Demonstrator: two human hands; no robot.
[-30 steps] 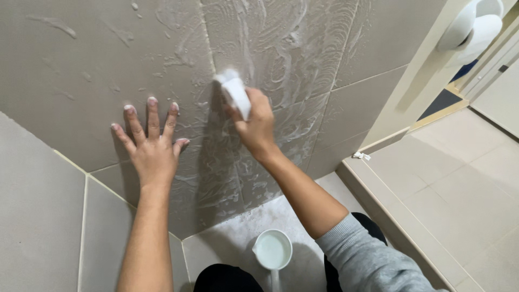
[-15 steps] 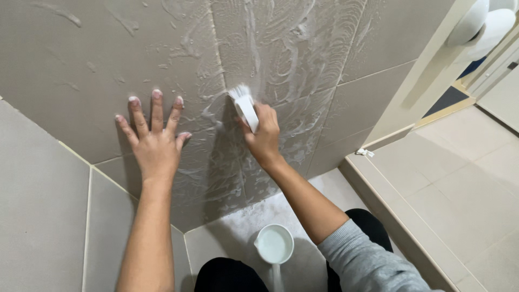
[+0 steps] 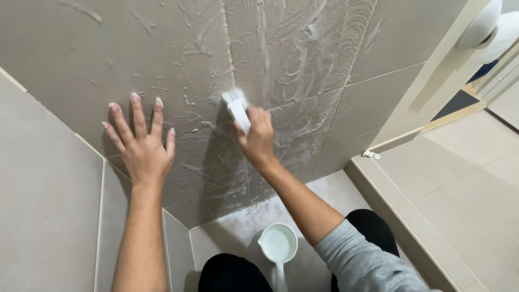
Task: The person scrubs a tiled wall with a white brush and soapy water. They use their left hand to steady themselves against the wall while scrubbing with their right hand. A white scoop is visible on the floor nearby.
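1. Against the grey tiled wall [image 3: 65, 65], the right hand [image 3: 258, 136] was wrapped tight around a white scrub brush [image 3: 238, 111], bristles pressed to the tile just beside a vertical grout line.
2. Left hand [image 3: 141, 146] lay flat on the wall, fingers spread wide, holding nothing; it sat well left of the brush.
3. Soap film [image 3: 303, 59] with curved stroke marks covered the tiles above and right of the brush, and ran down toward the floor below it. That stretch looked already scrubbed.
4. Upper left of the wall carried only a few scattered smears and looked mostly untouched, by my judgement; the side wall [image 3: 43, 216] at left appeared dry. Roughly half of the visible wall seemed lathered.
5. White scoop with a handle [image 3: 277, 246] stood on the wet floor between the knees, pale liquid inside.
6. Hard to make out: the brush's bristles were partly blurred against the foam; the scoop's handle ran off the bottom edge; a white fixture [image 3: 486, 27] at top right was cut off; the wall's top was out of frame.
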